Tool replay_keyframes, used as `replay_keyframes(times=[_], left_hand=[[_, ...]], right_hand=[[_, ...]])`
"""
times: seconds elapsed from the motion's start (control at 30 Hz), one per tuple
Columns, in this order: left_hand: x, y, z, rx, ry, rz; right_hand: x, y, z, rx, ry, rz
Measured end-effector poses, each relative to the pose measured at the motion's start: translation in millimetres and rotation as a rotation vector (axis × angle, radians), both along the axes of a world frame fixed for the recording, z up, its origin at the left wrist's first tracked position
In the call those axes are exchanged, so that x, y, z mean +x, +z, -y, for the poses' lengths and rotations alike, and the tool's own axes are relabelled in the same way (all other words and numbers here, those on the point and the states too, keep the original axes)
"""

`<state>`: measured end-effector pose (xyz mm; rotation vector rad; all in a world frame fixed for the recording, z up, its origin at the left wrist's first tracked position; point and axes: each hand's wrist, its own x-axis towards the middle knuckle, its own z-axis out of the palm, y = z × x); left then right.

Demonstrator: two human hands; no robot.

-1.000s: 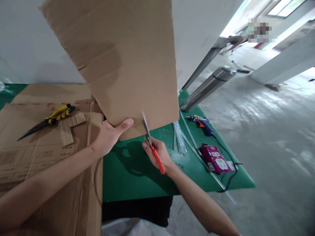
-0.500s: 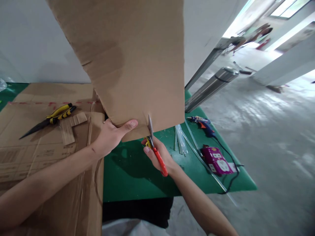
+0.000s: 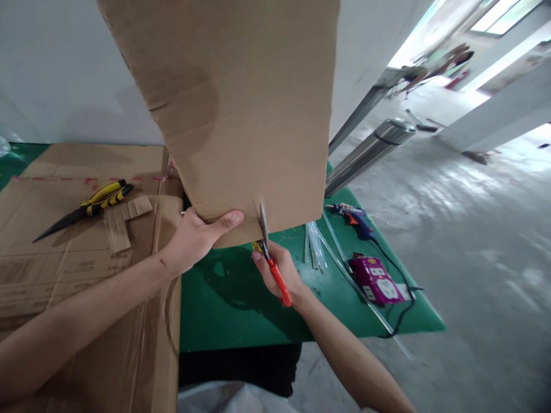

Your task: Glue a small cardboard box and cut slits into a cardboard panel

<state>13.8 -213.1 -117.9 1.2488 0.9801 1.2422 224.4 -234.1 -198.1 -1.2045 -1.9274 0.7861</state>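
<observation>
A large brown cardboard sheet [image 3: 258, 126] stands raised before me, its lower edge just above the table. My left hand [image 3: 200, 235] grips its lower left corner, thumb on the near face and fingers hidden behind. Scissors [image 3: 275, 269] with red and yellow handles are in my right hand [image 3: 282, 269], whose fingers are wrapped round them. One blade lies over the near face at the bottom edge; the other blade is hidden behind the sheet. A short slit or crease shows near the blade tip.
On the left, flattened cardboard [image 3: 86, 298] carries yellow-black long-nosed pliers [image 3: 92, 206] and an L-shaped cardboard scrap [image 3: 123, 221]. At right on the green table [image 3: 241, 321] lie clear glue sticks [image 3: 316, 246], a blue glue gun [image 3: 357, 221] and a purple power socket [image 3: 379, 281]. A metal post [image 3: 374, 152] rises behind.
The upper part of the cardboard sheet has tilted slightly to the right. Both hands keep their hold, and the scissors stay at nearly the same spot on the lower edge.
</observation>
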Motion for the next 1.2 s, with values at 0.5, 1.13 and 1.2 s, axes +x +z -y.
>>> replay_keyframes(times=[0.5,1.13,1.2], left_hand=[[0,-8.4,-2,-0.062,0.004,0.092],[1,-7.0,0,-0.068,0.001,0.116],[2,-7.5,0,-0.08,-0.002,0.109]], right_hand=[[-8,-5.2,3,-0.091,-0.089,-0.056],[-7,-10.4,2,0.001,-0.081,-0.051],[-6,-8.0,3,0.005,-0.054,-0.058]])
